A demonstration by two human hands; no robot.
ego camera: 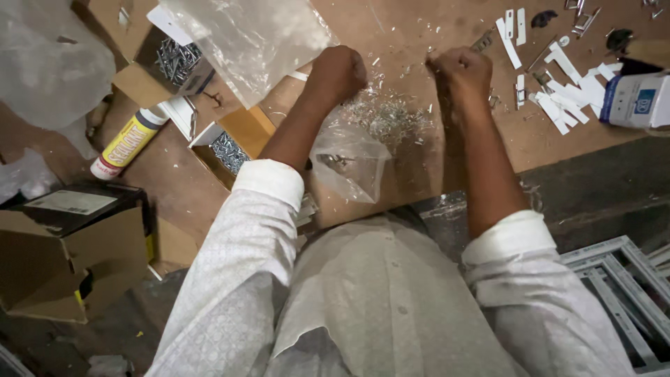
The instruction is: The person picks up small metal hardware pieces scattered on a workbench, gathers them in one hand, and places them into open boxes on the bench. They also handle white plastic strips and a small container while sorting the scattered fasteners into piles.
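My left hand (338, 72) pinches the small clear bag (349, 159) open beside the screw pile (387, 117), right hand (460, 72) fisted on picked-up screws, which could spill if the bag mouth sags.

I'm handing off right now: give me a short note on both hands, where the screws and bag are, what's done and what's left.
Left hand: closed in a fist at the top of the small clear plastic bag, apparently gripping it.
Right hand: closed in a fist just above the table, beside the loose pile of small screws; whether it holds any is hidden.
The bag lies on the brown table, its mouth toward the pile. Two open cardboard boxes of screws sit to the left, beside a sealant tube.
Done: a few pieces seem to be in the bag.
Left: most of the pile is still on the table.
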